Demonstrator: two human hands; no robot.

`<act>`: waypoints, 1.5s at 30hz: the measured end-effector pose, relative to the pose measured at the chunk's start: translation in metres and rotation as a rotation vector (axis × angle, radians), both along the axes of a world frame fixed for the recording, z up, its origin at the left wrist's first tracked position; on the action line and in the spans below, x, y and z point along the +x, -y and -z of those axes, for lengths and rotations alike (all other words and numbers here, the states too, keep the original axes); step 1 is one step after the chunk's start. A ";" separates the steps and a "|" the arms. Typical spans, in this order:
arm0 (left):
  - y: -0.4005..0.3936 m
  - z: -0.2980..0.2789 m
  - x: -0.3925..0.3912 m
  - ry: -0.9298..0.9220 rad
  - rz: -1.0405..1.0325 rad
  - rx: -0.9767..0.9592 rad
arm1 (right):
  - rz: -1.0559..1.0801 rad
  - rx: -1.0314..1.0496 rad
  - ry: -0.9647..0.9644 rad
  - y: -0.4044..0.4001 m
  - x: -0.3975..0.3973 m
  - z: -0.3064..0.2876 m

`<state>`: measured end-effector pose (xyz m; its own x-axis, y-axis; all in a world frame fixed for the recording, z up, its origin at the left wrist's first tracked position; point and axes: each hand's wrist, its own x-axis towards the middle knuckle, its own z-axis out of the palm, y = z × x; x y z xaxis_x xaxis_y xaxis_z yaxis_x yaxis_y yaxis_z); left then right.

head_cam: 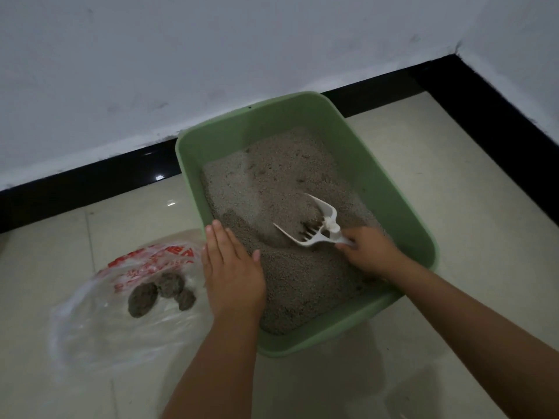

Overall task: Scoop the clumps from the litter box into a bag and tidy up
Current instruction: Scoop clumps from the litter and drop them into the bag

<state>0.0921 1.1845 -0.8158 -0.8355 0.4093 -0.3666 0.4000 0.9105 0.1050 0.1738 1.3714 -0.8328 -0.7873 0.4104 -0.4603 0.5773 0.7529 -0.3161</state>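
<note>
In the litter box [402, 189], the right hand [370, 254] grips the light, stiff scoop [314, 225] by its handle, while the left hand [233, 270] rests flat and relaxed on the box's left rim.

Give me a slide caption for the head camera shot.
Right hand works a white scoop through litter in a green box; clumps lie on a plastic bag.

Two bare forearms and hands are seen.

No sleeve is worn on either arm: both forearms are uncovered up to the lower edge of the view. The left hand [233, 273] and the right hand [370, 252] are without gloves. The fingernails that can be seen are cut short.
</note>
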 end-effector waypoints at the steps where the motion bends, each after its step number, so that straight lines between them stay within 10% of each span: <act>1: 0.000 0.000 0.000 -0.001 -0.001 0.005 | -0.023 0.003 0.012 0.002 0.001 0.000; 24: 0.003 -0.002 0.001 0.015 -0.039 0.086 | 0.158 0.005 -0.494 0.004 -0.012 -0.035; 45: 0.004 0.001 0.004 -0.026 -0.055 0.142 | 0.181 -0.006 -0.319 0.005 0.007 -0.024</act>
